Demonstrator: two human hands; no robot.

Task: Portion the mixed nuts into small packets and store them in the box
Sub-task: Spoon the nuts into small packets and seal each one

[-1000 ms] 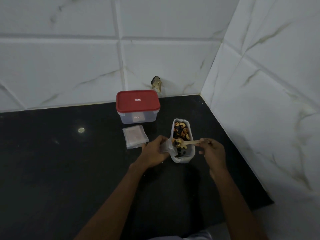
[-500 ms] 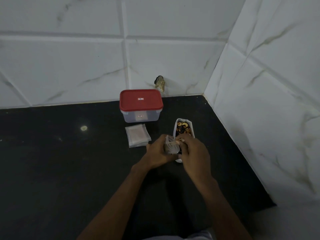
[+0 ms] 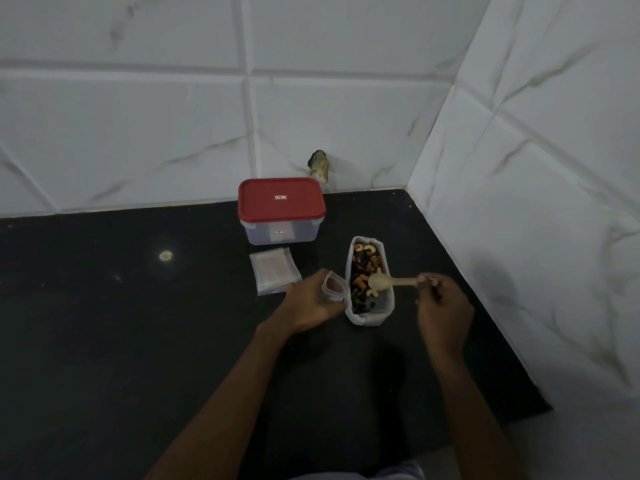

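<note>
A white tray of mixed nuts (image 3: 369,315) stands on the black counter (image 3: 121,323). My left hand (image 3: 308,303) grips a small clear packet (image 3: 333,288), mouth open, just left of the tray. My right hand (image 3: 441,306) pinches the handle of a wooden spoon (image 3: 388,282) whose bowl hovers over the nuts. A clear box with a red lid (image 3: 281,209), closed, stands behind near the wall. A stack of empty packets (image 3: 273,273) lies flat in front of the box.
White tiled walls meet in a corner at the back right (image 3: 412,181). A chipped hole (image 3: 320,166) marks the back wall above the box. The counter's right edge runs along the side wall, close to the tray.
My right hand has drawn back to the right from the packet, and the spoon is over the nut tray again. The left hand still holds the packet, now a little further left.
</note>
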